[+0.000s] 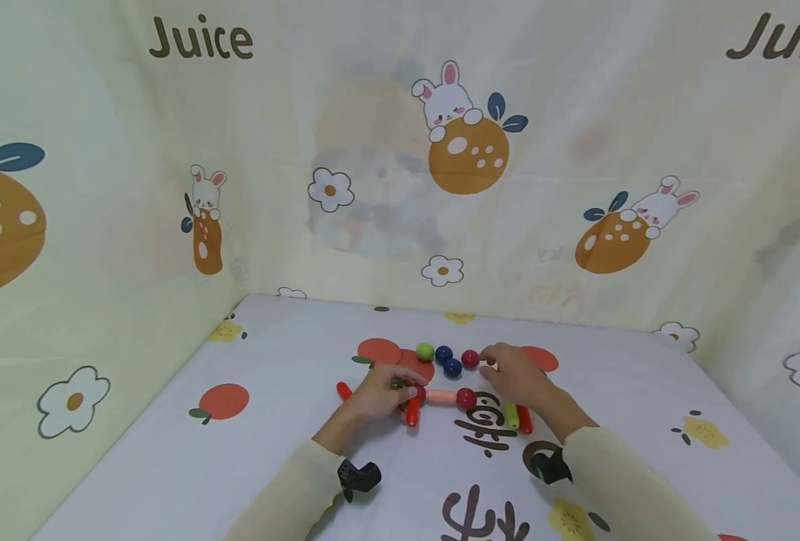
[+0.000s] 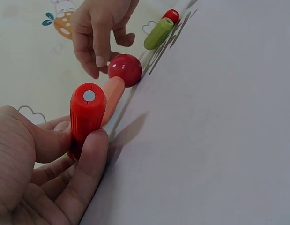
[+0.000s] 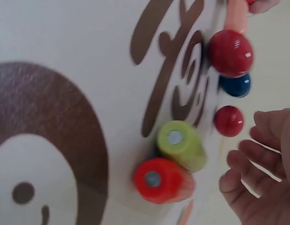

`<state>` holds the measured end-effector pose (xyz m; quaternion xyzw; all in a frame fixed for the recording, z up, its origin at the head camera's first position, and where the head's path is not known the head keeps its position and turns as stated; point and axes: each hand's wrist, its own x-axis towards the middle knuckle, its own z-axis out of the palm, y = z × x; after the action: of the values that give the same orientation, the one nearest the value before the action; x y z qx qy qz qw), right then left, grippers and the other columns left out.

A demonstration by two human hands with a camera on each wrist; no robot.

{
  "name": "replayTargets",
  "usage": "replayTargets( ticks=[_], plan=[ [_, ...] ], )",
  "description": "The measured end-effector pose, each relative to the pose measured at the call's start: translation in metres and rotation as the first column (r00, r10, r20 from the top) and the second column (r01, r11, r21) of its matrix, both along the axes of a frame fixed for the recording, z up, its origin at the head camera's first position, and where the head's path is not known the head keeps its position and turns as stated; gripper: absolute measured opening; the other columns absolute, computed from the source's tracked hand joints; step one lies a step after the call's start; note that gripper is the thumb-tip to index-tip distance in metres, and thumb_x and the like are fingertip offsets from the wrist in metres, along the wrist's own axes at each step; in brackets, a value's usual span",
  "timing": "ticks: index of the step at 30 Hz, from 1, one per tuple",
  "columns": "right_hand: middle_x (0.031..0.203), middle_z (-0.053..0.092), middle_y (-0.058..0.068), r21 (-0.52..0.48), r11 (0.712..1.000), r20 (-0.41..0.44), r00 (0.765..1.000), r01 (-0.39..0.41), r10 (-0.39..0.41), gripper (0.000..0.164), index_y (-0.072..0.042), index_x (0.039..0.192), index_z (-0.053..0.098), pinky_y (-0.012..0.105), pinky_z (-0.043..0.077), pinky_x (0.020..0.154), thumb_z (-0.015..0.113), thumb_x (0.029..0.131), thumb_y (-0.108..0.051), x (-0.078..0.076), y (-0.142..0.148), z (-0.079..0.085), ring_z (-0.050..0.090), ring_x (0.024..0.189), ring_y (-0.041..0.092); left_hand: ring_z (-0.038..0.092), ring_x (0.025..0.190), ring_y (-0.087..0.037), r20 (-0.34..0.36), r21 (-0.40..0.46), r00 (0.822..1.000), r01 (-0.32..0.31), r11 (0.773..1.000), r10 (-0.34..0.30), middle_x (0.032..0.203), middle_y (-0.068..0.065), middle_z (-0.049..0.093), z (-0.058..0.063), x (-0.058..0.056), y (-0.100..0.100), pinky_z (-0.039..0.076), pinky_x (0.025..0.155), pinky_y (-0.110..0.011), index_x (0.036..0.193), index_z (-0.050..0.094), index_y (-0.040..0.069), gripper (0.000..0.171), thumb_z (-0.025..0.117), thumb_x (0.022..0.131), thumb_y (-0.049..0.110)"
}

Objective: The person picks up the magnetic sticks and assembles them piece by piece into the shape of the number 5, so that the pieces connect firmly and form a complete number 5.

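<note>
Our left hand [image 1: 376,394] pinches a ribbed red plastic rod [image 2: 87,115]; our empty right hand [image 1: 517,376] could bump the nearby glossy red ball [image 1: 470,359] away.

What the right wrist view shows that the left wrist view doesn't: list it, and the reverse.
Only right wrist: a glossy dark blue ball and a loose glossy red ball.
Only left wrist: a rabbit-and-orange print.
Both: the right hand, the left hand (barely in the right wrist view), a salmon-pink plastic-looking rod tipped with another red ball, and a yellow-green plastic-looking rod beside a red plastic-looking rod.
</note>
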<state>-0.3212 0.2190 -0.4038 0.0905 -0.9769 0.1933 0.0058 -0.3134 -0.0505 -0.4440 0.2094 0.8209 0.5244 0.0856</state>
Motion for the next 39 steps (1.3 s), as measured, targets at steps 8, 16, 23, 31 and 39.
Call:
replayTargets(
  ticks=[8, 16, 23, 31, 39],
  plan=[
    [0.142, 0.052, 0.016, 0.053, 0.999, -0.075, 0.997, 0.01, -0.006, 0.045, -0.012, 0.142, 0.056, 0.055, 0.048, 0.104, 0.066, 0.098, -0.018, -0.015, -0.002, -0.01, 0.048, 0.133, 0.037, 0.058, 0.094, -0.021, -0.016, -0.024, 1.0, -0.014, 1.0, 0.014, 0.102, -0.001, 0.067, 0.0, 0.001, 0.001, 0.055, 0.064, -0.027, 0.113, 0.077, 0.01, 0.024, 0.064, 0.096, 0.0],
    [0.153, 0.045, 0.017, 0.125, 0.99, -0.023, 0.998, -0.061, 0.064, 0.054, -0.015, 0.151, 0.05, 0.061, 0.04, 0.109, 0.066, 0.099, -0.018, -0.021, -0.012, -0.003, 0.04, 0.14, 0.042, 0.061, 0.088, -0.02, 0.002, -0.022, 1.0, -0.023, 0.999, 0.023, 0.101, -0.001, 0.066, 0.002, 0.001, 0.001, 0.056, 0.064, -0.028, 0.113, 0.077, 0.012, 0.025, 0.064, 0.096, -0.001],
    [0.143, 0.057, 0.015, 0.105, 0.992, 0.044, 0.997, -0.072, 0.068, 0.049, -0.011, 0.145, 0.056, 0.056, 0.042, 0.109, 0.067, 0.098, -0.013, -0.025, -0.016, -0.007, 0.048, 0.134, 0.037, 0.062, 0.081, -0.018, 0.0, -0.008, 1.0, -0.023, 1.0, 0.023, 0.099, -0.002, 0.066, -0.001, 0.001, 0.001, 0.056, 0.063, -0.029, 0.112, 0.077, 0.011, 0.024, 0.065, 0.095, -0.001],
    [0.124, 0.064, 0.015, 0.062, 0.997, 0.02, 0.999, -0.042, 0.041, 0.041, -0.006, 0.134, 0.062, 0.052, 0.05, 0.101, 0.069, 0.094, -0.007, -0.03, -0.02, -0.009, 0.057, 0.117, 0.034, 0.062, 0.078, -0.018, 0.002, -0.005, 1.0, -0.02, 1.0, 0.02, 0.099, -0.002, 0.066, -0.003, -0.001, 0.001, 0.057, 0.063, -0.028, 0.113, 0.077, 0.011, 0.024, 0.065, 0.096, -0.001],
    [0.108, 0.065, 0.012, 0.031, 0.999, 0.058, 0.998, -0.017, 0.015, 0.038, -0.003, 0.128, 0.061, 0.044, 0.055, 0.09, 0.072, 0.092, -0.007, -0.032, -0.019, -0.011, 0.057, 0.099, 0.028, 0.062, 0.084, -0.019, -0.005, -0.009, 1.0, -0.021, 1.0, 0.021, 0.099, -0.002, 0.066, -0.003, 0.0, 0.001, 0.056, 0.063, -0.028, 0.114, 0.076, 0.008, 0.025, 0.064, 0.095, -0.003]
  ],
)
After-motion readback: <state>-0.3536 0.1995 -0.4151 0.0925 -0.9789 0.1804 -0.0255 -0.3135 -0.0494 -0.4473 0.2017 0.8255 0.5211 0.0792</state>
